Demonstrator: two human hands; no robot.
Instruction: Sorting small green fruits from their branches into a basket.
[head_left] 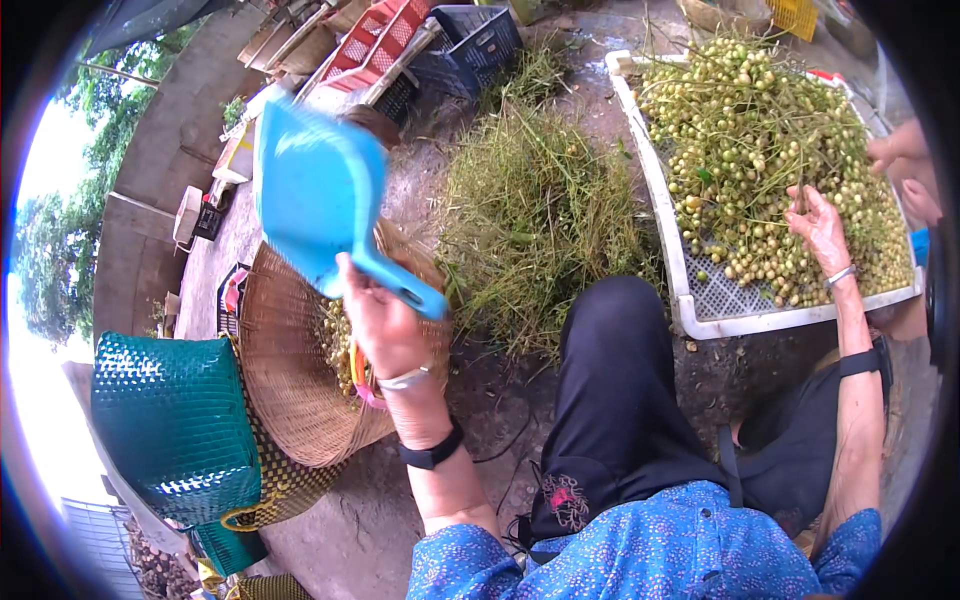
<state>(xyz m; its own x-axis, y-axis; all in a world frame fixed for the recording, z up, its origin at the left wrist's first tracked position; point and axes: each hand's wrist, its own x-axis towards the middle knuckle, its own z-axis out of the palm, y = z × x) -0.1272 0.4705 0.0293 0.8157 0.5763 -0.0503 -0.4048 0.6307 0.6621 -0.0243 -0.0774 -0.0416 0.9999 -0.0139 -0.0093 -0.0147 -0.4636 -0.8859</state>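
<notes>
My left hand (388, 325) is closed round the handle of a blue plastic dustpan (318, 190), raised above a wide wicker basket (290, 385). The pan's far end is blurred. Small yellowish fruits (335, 335) show inside the basket, partly hidden by my hand and the pan. On the right, my right hand (822, 238) is over a white-rimmed plastic tray (655, 190) heaped with round yellow-green fruits (750, 150) on thin stems. Its fingers are curled together on what looks like a stem (801, 172).
A heap of stripped stalks (540, 210) lies on the ground between basket and tray. Another person's hands (905, 155) are at the tray's right edge. Green woven bags (175, 420) stand at the left. Red (378, 45) and dark blue crates (465, 50) are behind.
</notes>
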